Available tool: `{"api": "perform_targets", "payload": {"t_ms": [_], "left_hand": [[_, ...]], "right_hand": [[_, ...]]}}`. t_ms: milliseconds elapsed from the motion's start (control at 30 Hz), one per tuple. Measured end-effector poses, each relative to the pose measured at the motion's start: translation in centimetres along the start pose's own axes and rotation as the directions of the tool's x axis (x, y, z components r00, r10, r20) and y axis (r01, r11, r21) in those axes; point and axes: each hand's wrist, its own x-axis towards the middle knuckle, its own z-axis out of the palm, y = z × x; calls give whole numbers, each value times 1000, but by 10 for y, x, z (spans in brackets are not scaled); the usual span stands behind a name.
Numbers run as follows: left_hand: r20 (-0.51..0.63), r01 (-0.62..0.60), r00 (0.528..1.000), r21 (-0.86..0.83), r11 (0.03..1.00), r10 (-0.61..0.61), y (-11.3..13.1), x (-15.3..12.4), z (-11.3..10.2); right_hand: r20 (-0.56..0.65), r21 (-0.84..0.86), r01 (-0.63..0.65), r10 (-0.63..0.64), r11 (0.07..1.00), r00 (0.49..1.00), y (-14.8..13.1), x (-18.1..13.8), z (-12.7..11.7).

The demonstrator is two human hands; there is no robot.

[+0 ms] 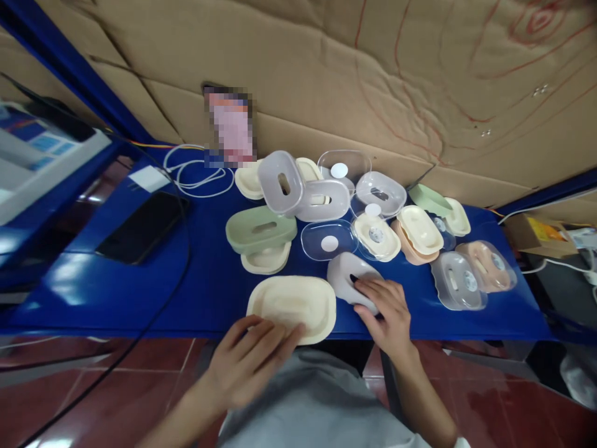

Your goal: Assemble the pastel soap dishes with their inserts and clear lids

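Across the middle of the blue counter (140,292) lay a crowd of soap-dish parts: a green tray (260,229) stacked on a cream one, clear lids (328,240), grey perforated inserts (281,183), and pink and cream pieces (487,264) toward the right edge. A black phone (142,227) and a coiled white cable (198,174) sat near the far left corner. The pile stood just behind your hands. Your left hand (249,364) rested with fingers flat and spread on the near rim of the cream tray (291,305), an oval shallow dish at the near edge. Your right hand (387,311) lay curled over the grey insert (347,280), a rounded piece with a dark slot, just right of that tray, fingertips at the slot.
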Motion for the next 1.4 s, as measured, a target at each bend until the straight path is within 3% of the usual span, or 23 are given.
{"api": "perform_targets", "payload": {"t_ms": [133,233,300,400,467,600,967,1033,1100,1233,1400], "left_hand": [[146,48,989,-76,996,-36,5,-2,16],[205,56,979,-205,977,-13,7,2,27],[188,86,981,-256,963,-38,10,1,32],[50,179,984,-202,963,-172,11,-3,34],[26,218,976,-169,961,-217,8,-3,32],[128,187,978,-194,963,-164,0,4,24],[111,115,988,-101,988,-104,-5,5,24],[101,123,989,-108,987,-112,-13,7,20],[56,216,976,-72,974,-212,-28,10,15],[-32,451,893,105,887,-450,-67,23,12],[-57,452,892,175,875,-449,-87,37,21]], "right_hand": [[-53,69,-49,53,996,997,0,4,-4],[58,75,8,-12,997,998,-10,7,-5],[150,50,86,-93,995,984,-20,8,-2],[252,9,171,-167,985,953,-32,9,4],[301,-19,217,-201,976,932,-37,11,8],[334,-53,258,-227,965,915,-39,13,12],[379,-77,272,-224,959,898,-36,5,20],[382,-57,261,-220,964,898,-35,3,20],[381,-48,234,-198,971,903,-33,2,19],[336,-53,191,-163,980,928,-32,2,18],[303,-43,167,-147,985,942,-32,-1,20]]}}
